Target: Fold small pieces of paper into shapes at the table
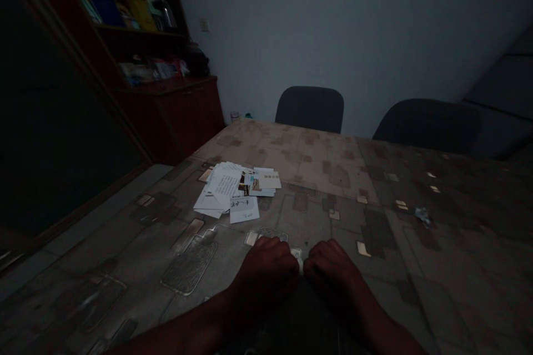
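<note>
My left hand (270,266) and my right hand (335,269) are both closed, knuckles up, side by side at the near edge of the table. A small white piece of paper (298,259) shows in the narrow gap between them; the fingers hide most of it. Beyond my left hand lies a loose pile of white cards and papers (227,183), some printed with dark text or pictures. One card with handwriting-like marks (244,209) lies at the pile's near side.
A patterned cloth covers the table (266,141). On its right side lies a small crumpled scrap (422,215). Two dark chairs (310,108) stand at the far side, against a pale wall. A reddish cabinet (187,116) with filled shelves is at the left. The room is dim.
</note>
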Demonstrator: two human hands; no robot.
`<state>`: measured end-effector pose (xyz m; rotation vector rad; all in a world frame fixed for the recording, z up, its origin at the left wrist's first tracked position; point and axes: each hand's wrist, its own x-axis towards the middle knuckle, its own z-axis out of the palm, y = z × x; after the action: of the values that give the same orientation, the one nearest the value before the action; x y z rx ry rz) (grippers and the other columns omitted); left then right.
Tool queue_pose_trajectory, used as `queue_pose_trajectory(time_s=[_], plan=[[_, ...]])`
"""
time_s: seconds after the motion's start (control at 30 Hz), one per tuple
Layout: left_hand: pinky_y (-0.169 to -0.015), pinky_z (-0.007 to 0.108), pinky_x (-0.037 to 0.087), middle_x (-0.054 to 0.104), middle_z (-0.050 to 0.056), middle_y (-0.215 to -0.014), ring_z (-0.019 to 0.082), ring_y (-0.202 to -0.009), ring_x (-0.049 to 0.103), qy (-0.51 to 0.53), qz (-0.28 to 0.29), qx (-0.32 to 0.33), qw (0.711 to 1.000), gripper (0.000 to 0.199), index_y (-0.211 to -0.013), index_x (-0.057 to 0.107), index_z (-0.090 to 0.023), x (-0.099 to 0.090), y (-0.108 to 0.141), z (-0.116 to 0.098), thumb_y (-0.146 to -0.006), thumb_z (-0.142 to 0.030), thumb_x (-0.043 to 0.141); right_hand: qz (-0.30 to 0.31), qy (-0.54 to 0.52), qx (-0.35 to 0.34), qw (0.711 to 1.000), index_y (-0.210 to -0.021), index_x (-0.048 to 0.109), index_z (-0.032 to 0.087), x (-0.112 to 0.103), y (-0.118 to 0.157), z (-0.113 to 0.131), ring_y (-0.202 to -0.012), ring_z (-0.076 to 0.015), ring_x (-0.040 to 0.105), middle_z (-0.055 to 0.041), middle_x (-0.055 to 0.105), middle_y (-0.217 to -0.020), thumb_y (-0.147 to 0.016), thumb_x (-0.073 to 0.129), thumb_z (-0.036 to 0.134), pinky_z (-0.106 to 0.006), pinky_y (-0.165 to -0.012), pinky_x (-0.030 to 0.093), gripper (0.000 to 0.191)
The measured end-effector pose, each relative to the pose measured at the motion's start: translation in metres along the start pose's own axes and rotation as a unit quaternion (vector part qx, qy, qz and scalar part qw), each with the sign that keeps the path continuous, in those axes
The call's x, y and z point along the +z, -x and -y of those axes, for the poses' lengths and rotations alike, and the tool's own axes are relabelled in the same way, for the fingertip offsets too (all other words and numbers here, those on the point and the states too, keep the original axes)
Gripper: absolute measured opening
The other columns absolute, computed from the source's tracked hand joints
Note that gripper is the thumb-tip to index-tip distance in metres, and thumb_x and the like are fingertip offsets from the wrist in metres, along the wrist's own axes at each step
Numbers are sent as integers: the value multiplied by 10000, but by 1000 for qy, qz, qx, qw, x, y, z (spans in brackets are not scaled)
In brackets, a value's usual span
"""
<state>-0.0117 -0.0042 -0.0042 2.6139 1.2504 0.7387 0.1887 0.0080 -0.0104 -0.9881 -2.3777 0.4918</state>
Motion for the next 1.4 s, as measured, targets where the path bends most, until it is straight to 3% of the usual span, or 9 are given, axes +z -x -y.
queue_pose_trajectory(time_s=[0.23,0.67,1.07,1.4], plan=[[-643,288,323,568,-12,-691,154,-679,500,-2,-8,2,1000,153,-694,570,-175,3,-2,2,-833,-120,602,-10,-40,1,999,-902,534,207,-5,3,1,-807,-200,507,-28,579,-853,-919,542,90,-308,-696,382,118],[-652,288,312,587,-2,-677,161,-679,519,15,-3,-51,999,142,-669,558,-164,1,-6,-5,-775,-74,585,-33,67,35,997,-777,539,202,10,5,-3,-767,-201,468,-29,565,-810,-916,539,154,-325,-690,314,147],[-682,318,301,618,-2,-691,189,-707,539,0,12,-120,993,111,-699,569,-181,4,-6,-8,-756,-92,602,19,52,95,994,-789,583,204,3,0,1,-818,-219,478,-36,554,-850,-831,584,122,-318,-702,302,92],[-707,309,305,635,-15,-717,180,-708,542,57,34,-158,985,91,-740,588,-182,-4,-7,-8,-787,-135,649,56,54,155,985,-748,610,228,-2,-12,8,-807,-212,485,-24,564,-831,-770,592,104,-302,-676,270,127]])
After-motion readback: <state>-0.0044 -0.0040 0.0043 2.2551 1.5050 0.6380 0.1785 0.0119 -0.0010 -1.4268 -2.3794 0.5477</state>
